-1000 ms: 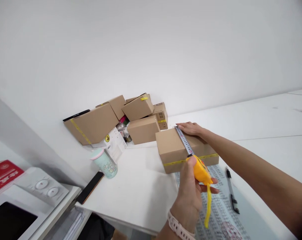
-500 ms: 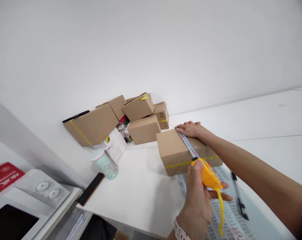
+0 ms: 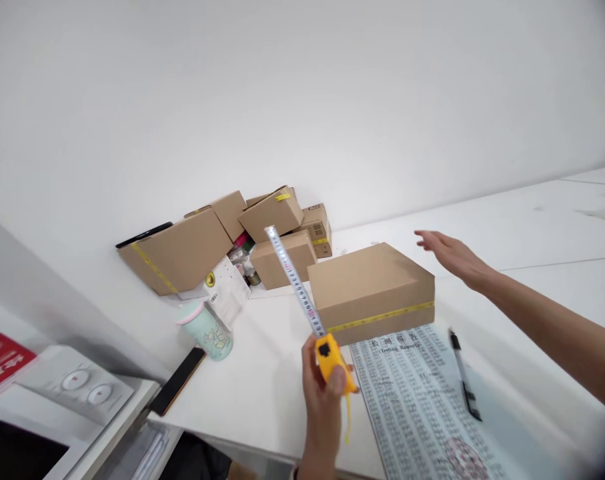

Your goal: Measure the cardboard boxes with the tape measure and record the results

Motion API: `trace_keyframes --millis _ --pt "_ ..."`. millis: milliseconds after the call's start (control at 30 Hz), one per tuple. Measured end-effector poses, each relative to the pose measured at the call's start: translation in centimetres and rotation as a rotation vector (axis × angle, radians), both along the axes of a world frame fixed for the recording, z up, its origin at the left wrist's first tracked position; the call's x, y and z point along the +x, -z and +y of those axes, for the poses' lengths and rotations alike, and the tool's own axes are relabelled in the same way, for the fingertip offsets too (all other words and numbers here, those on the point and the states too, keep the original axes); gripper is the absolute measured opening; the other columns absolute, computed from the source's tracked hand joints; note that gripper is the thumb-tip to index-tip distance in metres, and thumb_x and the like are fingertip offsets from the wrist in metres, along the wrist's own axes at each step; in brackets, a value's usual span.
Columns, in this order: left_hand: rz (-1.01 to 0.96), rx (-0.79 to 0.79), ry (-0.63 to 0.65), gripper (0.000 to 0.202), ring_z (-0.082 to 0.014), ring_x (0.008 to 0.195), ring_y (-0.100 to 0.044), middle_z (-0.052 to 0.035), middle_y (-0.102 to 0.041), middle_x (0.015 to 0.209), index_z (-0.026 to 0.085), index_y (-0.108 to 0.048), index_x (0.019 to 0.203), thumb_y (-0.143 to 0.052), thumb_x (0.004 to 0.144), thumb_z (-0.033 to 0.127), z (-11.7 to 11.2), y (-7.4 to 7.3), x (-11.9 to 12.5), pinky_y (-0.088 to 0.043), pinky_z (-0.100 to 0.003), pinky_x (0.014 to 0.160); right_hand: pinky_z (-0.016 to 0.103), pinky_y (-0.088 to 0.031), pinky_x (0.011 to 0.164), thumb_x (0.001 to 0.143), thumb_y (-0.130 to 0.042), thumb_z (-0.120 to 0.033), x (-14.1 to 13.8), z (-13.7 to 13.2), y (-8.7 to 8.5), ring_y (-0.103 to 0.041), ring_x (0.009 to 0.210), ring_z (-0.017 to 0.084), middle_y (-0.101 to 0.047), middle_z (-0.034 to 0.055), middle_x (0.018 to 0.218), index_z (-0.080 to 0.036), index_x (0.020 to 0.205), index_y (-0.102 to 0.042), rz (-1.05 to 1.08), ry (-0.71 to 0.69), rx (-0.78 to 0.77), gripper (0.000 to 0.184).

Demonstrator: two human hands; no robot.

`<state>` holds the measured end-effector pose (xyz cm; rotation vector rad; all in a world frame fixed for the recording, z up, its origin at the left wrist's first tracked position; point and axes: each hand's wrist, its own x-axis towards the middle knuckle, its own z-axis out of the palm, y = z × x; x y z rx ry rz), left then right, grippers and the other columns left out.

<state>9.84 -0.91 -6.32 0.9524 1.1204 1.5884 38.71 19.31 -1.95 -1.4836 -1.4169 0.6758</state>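
Observation:
My left hand (image 3: 322,393) grips a yellow tape measure (image 3: 332,363) in front of the table's near edge. Its blade (image 3: 295,280) sticks up and to the left, free in the air. A brown cardboard box (image 3: 372,290) with a yellow tape line lies just right of the blade, touched by neither hand. My right hand (image 3: 452,257) hovers open to the right of the box, fingers stretched out and holding nothing.
A printed sheet (image 3: 412,393) with a black pen (image 3: 463,383) lies in front of the box. Several cardboard boxes (image 3: 222,237) are piled against the wall. A pale green cup (image 3: 206,330) and a black phone (image 3: 177,380) sit at left, a white machine (image 3: 57,407) beyond.
My right hand let go of the blade's end and lifted off the box to the right. My left hand moved left with the tape measure, and the blade now points up, off the box.

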Motion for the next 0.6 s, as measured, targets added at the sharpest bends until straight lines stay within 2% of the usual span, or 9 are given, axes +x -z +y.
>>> trace_keyframes --millis 100,167,267,333,400,500,600 --pt "-0.01 -0.049 -0.003 0.069 -0.0227 0.082 -0.068 -0.006 -0.057 0.106 0.024 -0.045 0.123 -0.075 0.071 0.059 1.7 0.7 -2.0 -0.056 -0.028 0.055 0.05 -0.048 0.099 0.09 -0.032 -0.072 1.2 -3.0 2.6 -0.056 0.124 0.033 -0.052 0.0099 0.146 -0.036 0.151 -0.037 0.088 -0.162 -0.168 0.072" --pt "-0.012 -0.057 0.072 0.065 -0.0211 0.077 -0.069 -0.0061 -0.058 0.103 0.021 -0.049 0.118 -0.072 0.072 0.059 3.1 0.1 -2.6 -0.055 -0.027 0.053 0.047 -0.052 0.095 0.089 -0.035 -0.073 0.5 -4.4 2.8 -0.054 0.128 0.032 -0.047 0.0045 0.152 -0.041 0.152 -0.034 0.1 -0.262 -0.166 0.071" --pt "0.033 0.002 0.143 0.06 -0.0178 0.069 -0.068 -0.0051 -0.06 0.099 0.019 -0.051 0.114 -0.07 0.072 0.058 4.9 -2.2 -3.3 -0.052 -0.024 0.048 0.043 -0.054 0.09 0.085 -0.046 -0.072 -1.1 -5.2 0.7 -0.054 0.126 0.034 -0.053 0.0048 0.146 -0.038 0.143 -0.047 0.009 -0.236 -0.098 0.067" --pt "0.06 0.047 0.151 0.059 -0.0155 0.066 -0.067 -0.0037 -0.061 0.099 0.02 -0.051 0.112 -0.071 0.071 0.058 6.0 -4.0 -3.8 -0.05 -0.022 0.046 0.041 -0.055 0.085 0.084 -0.051 -0.07 -1.8 -4.9 -1.3 -0.061 0.114 0.032 -0.063 0.0076 0.132 -0.034 0.137 -0.053 -0.061 -0.176 -0.054 0.064" --pt "0.077 0.07 0.171 0.058 -0.0134 0.065 -0.066 -0.0025 -0.061 0.098 0.021 -0.053 0.11 -0.074 0.069 0.056 7.2 -5.6 -4.2 -0.049 -0.02 0.046 0.04 -0.053 0.082 0.084 -0.052 -0.068 -2.2 -4.1 -2.7 -0.064 0.105 0.03 -0.067 0.0083 0.122 -0.03 0.13 -0.057 -0.147 -0.099 0.005 0.059" --pt "0.099 0.059 0.208 0.056 -0.0115 0.06 -0.064 -0.0027 -0.061 0.094 0.019 -0.055 0.106 -0.076 0.068 0.055 8.9 -6.9 -4.5 -0.048 -0.019 0.045 0.042 -0.05 0.085 0.086 -0.048 -0.063 -2.3 -2.3 -3.3 -0.062 0.105 0.031 -0.068 0.0111 0.117 -0.023 0.111 -0.064 -0.305 -0.006 0.097 0.05" --pt "0.102 0.042 0.218 0.057 -0.0112 0.058 -0.063 -0.0041 -0.061 0.091 0.016 -0.057 0.104 -0.075 0.07 0.057 9.7 -7.2 -4.7 -0.049 -0.019 0.045 0.041 -0.047 0.089 0.089 -0.044 -0.06 -2.5 -0.4 -2.8 -0.057 0.111 0.031 -0.068 0.0123 0.114 -0.02 0.1 -0.065 -0.398 -0.03 0.198 0.046"
